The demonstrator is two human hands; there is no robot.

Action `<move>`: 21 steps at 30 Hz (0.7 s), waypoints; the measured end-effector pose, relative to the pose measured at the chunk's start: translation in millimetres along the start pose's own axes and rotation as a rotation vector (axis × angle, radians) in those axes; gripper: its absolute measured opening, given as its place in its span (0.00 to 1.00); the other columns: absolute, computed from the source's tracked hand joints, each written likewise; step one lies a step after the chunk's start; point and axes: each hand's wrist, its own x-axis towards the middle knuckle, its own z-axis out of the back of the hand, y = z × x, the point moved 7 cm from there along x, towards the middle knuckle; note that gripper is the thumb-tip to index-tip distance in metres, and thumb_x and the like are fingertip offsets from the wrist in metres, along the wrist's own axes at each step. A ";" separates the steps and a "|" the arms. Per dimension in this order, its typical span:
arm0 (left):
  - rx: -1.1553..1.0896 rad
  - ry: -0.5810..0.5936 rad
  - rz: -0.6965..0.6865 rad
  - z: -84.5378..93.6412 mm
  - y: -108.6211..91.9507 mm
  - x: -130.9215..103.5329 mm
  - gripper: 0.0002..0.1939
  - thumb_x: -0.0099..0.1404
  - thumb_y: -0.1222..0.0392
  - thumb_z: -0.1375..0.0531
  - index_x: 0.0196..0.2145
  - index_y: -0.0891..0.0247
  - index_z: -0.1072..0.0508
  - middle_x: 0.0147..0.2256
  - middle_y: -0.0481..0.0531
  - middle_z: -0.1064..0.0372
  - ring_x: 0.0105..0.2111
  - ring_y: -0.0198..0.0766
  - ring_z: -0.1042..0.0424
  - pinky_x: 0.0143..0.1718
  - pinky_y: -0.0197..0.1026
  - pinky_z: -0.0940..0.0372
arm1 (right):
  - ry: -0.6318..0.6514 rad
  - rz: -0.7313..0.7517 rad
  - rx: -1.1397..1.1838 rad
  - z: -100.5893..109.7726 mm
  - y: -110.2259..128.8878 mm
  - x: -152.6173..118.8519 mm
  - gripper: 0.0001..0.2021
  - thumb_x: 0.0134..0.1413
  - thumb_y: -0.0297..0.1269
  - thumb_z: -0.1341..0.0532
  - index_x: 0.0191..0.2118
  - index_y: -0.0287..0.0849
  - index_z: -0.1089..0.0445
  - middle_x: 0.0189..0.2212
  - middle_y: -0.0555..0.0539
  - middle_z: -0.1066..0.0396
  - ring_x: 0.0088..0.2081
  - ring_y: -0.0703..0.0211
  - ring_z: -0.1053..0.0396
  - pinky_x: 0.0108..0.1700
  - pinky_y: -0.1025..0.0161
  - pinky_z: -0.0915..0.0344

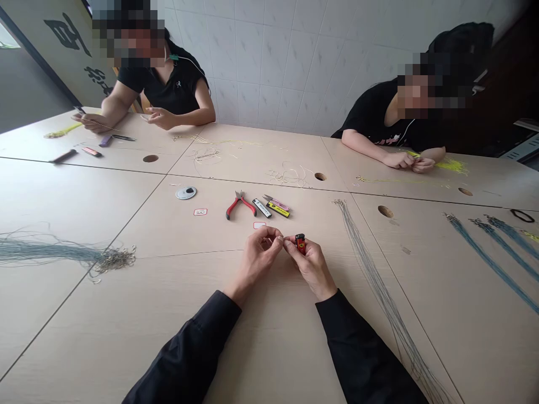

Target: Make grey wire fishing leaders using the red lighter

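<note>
My left hand (263, 249) is closed in a pinch at the middle of the table, its fingertips meeting those of my right hand. A thin cord (185, 254) runs leftward from it toward a bundle of grey-blue cords (54, 251) with metal ends. My right hand (312, 266) is wrapped round a red and black lighter (300, 243), which stands upright in the fingers. Whatever tiny piece lies between the touching fingertips is too small to make out. Just beyond the hands are red-handled pliers (240, 205), a white lighter (261, 208) and a yellow lighter (278, 210).
A long cord bundle (370, 269) lies right of my right arm, with blue bundles (488, 252) farther right. A round metal lid (186, 193) is at centre left. Two people in black work across the table (273, 348), which has round holes.
</note>
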 end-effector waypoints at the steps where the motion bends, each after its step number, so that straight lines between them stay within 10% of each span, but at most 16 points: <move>1: -0.002 0.002 0.003 0.0 0.7 0.2 0.08 0.63 0.57 0.41 0.32 0.65 0.29 0.30 0.48 0.33 0.27 0.30 0.38 0.29 0.33 0.41 | -0.005 -0.001 0.004 0.4 -0.3 0.1 0.17 0.55 0.50 0.37 0.35 0.38 0.28 0.19 0.55 0.45 0.21 0.68 0.51 0.22 0.67 0.51; 21: -0.009 0.046 0.066 -2.3 0.6 -2.0 0.09 0.62 0.55 0.39 0.31 0.64 0.27 0.28 0.47 0.32 0.26 0.30 0.37 0.28 0.34 0.42 | -0.043 -0.087 0.135 3.9 -12.6 1.3 0.16 0.54 0.50 0.36 0.32 0.41 0.35 0.19 0.57 0.53 0.20 0.70 0.57 0.20 0.68 0.57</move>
